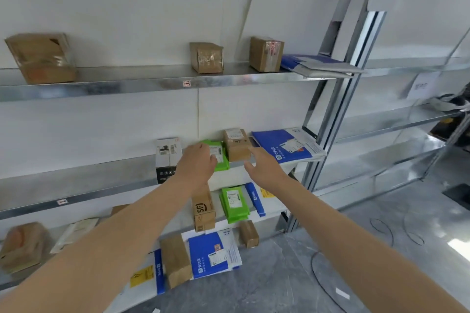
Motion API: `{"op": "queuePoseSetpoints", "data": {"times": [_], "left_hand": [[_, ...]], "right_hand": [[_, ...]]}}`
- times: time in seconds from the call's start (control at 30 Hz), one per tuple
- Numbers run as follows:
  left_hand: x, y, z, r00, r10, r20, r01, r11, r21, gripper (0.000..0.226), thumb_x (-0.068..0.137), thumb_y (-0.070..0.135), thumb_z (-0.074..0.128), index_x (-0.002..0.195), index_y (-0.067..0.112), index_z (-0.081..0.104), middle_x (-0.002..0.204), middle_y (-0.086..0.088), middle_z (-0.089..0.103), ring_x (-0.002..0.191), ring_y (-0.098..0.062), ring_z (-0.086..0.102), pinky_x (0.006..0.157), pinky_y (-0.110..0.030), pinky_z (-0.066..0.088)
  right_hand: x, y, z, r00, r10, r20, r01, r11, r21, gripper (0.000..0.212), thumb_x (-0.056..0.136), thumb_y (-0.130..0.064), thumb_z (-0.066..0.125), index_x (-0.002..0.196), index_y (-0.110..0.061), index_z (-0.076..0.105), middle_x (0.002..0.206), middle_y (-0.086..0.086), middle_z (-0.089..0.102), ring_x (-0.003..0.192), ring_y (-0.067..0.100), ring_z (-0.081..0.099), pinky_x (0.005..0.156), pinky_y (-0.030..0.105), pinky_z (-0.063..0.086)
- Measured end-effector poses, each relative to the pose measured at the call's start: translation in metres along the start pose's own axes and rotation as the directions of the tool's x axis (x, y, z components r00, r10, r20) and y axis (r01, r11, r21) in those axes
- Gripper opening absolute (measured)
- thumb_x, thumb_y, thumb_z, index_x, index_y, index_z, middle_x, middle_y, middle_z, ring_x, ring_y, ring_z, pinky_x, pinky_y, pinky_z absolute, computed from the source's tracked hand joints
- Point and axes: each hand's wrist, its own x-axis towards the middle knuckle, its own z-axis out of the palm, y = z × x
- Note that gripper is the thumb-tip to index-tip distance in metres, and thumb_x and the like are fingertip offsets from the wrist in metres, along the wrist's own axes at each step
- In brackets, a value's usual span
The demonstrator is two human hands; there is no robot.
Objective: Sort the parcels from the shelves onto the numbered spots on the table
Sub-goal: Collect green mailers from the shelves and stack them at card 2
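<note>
Across the far wall runs a galvanised steel rack (157,84) with thin, shiny shelves. On the top shelf stand three tape-wrapped cardboard boxes, the largest (42,57) at far left, with a flat blue and grey mailer (318,65) at right. On the middle shelf, left to right, sit an upright black and white printed carton (166,159), a glossy green pouch (220,156), a small brown box (237,145) and a blue mailer (287,145). Both bare forearms stretch forward. The left hand (197,162), fingers loosely curled, lies over the green pouch's left edge; a firm grip cannot be told. The right hand (262,165) hangs open, fingers spread, just before the brown box.
</note>
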Motion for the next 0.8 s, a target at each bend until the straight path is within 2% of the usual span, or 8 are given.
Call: {"op": "queuePoseSetpoints", "data": {"times": [0.1, 0.17, 0.23, 0.27, 0.4, 0.53, 0.7, 0.8], "left_hand": [[0.04, -0.018, 0.021, 0.999, -0.034, -0.002, 0.034, 0.999, -0.007, 0.029, 0.096, 0.025, 0.039, 0.107, 0.004, 0.055, 0.11, -0.01, 0.057, 0.105, -0.027, 0.049, 0.084, -0.04, 0.047], [0.056, -0.025, 0.03, 0.999, -0.043, 0.022, 0.043, 0.999, -0.002, 0.027, 0.096, 0.025, 0.039, 0.106, 0.004, 0.054, 0.11, -0.01, 0.056, 0.104, -0.027, 0.049, 0.083, -0.039, 0.047], [0.081, -0.034, 0.042, 0.997, -0.065, 0.029, 0.065, 0.998, 0.018, 0.026, 0.096, 0.024, 0.038, 0.105, 0.005, 0.053, 0.109, -0.009, 0.056, 0.104, -0.026, 0.048, 0.081, -0.039, 0.047], [0.092, -0.038, 0.049, 0.997, -0.079, 0.028, 0.078, 0.997, 0.015, 0.026, 0.096, 0.024, 0.038, 0.105, 0.005, 0.053, 0.109, -0.009, 0.056, 0.104, -0.026, 0.049, 0.08, -0.038, 0.047], [0.113, -0.041, 0.084, 0.991, -0.127, 0.043, 0.126, 0.992, 0.025, 0.028, 0.098, 0.025, 0.038, 0.111, 0.005, 0.054, 0.114, -0.009, 0.056, 0.108, -0.026, 0.05, 0.083, -0.035, 0.043], [0.131, -0.039, 0.116, 0.995, -0.076, 0.058, 0.075, 0.997, 0.025, 0.036, 0.099, 0.025, 0.04, 0.127, 0.005, 0.051, 0.129, -0.009, 0.053, 0.121, -0.025, 0.045, 0.101, -0.035, 0.039], [0.16, -0.058, 0.127, 0.983, -0.172, 0.067, 0.172, 0.985, 0.018, 0.032, 0.097, 0.02, 0.042, 0.119, 0.001, 0.053, 0.123, -0.014, 0.056, 0.117, -0.028, 0.048, 0.095, -0.037, 0.041], [0.168, -0.073, 0.134, 0.959, -0.268, 0.092, 0.266, 0.963, 0.037, 0.035, 0.099, 0.02, 0.039, 0.126, 0.0, 0.049, 0.127, -0.013, 0.053, 0.12, -0.026, 0.047, 0.096, -0.036, 0.041]], "right_hand": [[0.049, -0.001, 0.009, 0.996, -0.001, 0.085, 0.006, 0.998, -0.06, 0.047, 0.098, -0.017, 0.044, 0.143, -0.01, 0.037, 0.149, 0.01, 0.036, 0.133, 0.027, 0.039, 0.108, 0.036, 0.036], [0.077, 0.003, 0.02, 0.993, -0.003, 0.12, 0.014, 0.996, -0.09, 0.043, 0.093, -0.02, 0.042, 0.134, -0.008, 0.045, 0.142, 0.014, 0.042, 0.129, 0.032, 0.042, 0.103, 0.041, 0.04], [0.119, 0.012, 0.034, 0.987, 0.026, 0.159, -0.006, 0.993, -0.121, 0.033, 0.091, -0.023, 0.041, 0.118, -0.007, 0.051, 0.13, 0.013, 0.053, 0.12, 0.031, 0.048, 0.092, 0.034, 0.042], [0.133, 0.015, 0.038, 0.986, 0.03, 0.164, -0.011, 0.993, -0.114, 0.03, 0.093, -0.021, 0.042, 0.118, -0.007, 0.051, 0.128, 0.012, 0.054, 0.119, 0.029, 0.05, 0.089, 0.031, 0.041], [0.168, 0.023, 0.05, 0.982, 0.021, 0.187, -0.01, 0.998, -0.059, 0.052, 0.098, -0.019, 0.043, 0.147, -0.007, 0.031, 0.15, 0.012, 0.034, 0.135, 0.029, 0.037, 0.108, 0.035, 0.032], [0.203, 0.027, 0.073, 0.976, 0.01, 0.218, -0.002, 0.999, -0.041, 0.053, 0.097, -0.019, 0.045, 0.146, -0.005, 0.031, 0.149, 0.013, 0.036, 0.134, 0.028, 0.038, 0.107, 0.033, 0.031], [0.245, 0.034, 0.094, 0.961, 0.021, 0.274, -0.015, 1.0, -0.025, 0.048, 0.099, -0.017, 0.042, 0.144, -0.005, 0.032, 0.148, 0.011, 0.034, 0.132, 0.028, 0.038, 0.104, 0.035, 0.034], [0.272, 0.041, 0.104, 0.953, 0.015, 0.303, -0.009, 1.0, -0.021, 0.052, 0.099, -0.016, 0.041, 0.147, -0.004, 0.027, 0.152, 0.012, 0.029, 0.137, 0.028, 0.032, 0.107, 0.034, 0.031]]}}
